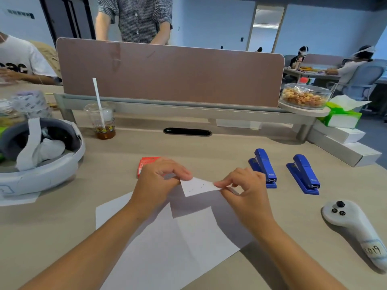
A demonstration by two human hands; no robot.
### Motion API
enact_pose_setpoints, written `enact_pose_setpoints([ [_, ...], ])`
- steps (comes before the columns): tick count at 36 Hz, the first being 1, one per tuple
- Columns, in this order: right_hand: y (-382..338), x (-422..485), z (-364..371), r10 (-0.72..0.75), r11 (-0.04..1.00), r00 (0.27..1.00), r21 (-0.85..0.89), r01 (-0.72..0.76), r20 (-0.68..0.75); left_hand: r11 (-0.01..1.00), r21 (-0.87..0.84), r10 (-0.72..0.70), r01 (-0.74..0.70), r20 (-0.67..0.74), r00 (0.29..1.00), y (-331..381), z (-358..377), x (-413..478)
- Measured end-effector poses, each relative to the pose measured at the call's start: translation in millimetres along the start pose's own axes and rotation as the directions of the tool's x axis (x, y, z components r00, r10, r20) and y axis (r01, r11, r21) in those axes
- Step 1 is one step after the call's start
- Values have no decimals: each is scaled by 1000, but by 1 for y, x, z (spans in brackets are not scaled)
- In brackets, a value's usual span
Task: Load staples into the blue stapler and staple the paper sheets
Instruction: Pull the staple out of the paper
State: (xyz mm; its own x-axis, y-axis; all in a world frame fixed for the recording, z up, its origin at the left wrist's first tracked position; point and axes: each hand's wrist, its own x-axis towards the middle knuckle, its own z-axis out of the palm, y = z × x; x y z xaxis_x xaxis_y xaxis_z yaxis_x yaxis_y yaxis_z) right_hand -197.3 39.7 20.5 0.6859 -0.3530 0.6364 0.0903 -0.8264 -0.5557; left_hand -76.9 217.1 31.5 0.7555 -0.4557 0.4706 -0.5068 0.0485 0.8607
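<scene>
red staple box (146,164) sits behind left hand (156,181); l & r hand (244,185) fingers pinch opposite ends of folded paper corner (198,186), paper sheets (167,243) flat on tabletop (209,147). two blue staplers (264,167) lie right, untouched.

A controller (354,229) lies right; a drink cup (103,122) stands left.
</scene>
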Motion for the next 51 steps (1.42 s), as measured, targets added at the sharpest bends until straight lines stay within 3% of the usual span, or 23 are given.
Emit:
enact_pose_setpoints([
  [4,2,1,-2,-100,991,994,-85,103,36,994,49,98,-98,-9,995,-5,-2,-2],
  [13,0,-1,-7,-112,988,993,-104,116,43,874,252,412,-415,70,909,-6,-9,0],
  [34,-2,-2,-6,-94,989,995,-116,96,24,759,427,527,-492,40,849,-1,-5,-3],
  [38,-7,3,-14,47,994,989,-101,-33,138,868,370,392,-332,-98,915,6,-4,-5],
  [40,-6,8,-20,219,975,950,-10,-222,223,958,253,193,-136,-220,956,10,-4,-1],
  [43,2,14,-28,429,819,837,244,-519,341,986,155,-10,63,-320,947,5,-11,11],
  [48,5,14,-29,468,630,691,340,-698,551,965,61,-214,257,-392,895,1,-20,21],
  [51,3,11,-23,468,652,686,306,-694,557,932,-79,-359,354,-342,869,-5,-21,22],
])
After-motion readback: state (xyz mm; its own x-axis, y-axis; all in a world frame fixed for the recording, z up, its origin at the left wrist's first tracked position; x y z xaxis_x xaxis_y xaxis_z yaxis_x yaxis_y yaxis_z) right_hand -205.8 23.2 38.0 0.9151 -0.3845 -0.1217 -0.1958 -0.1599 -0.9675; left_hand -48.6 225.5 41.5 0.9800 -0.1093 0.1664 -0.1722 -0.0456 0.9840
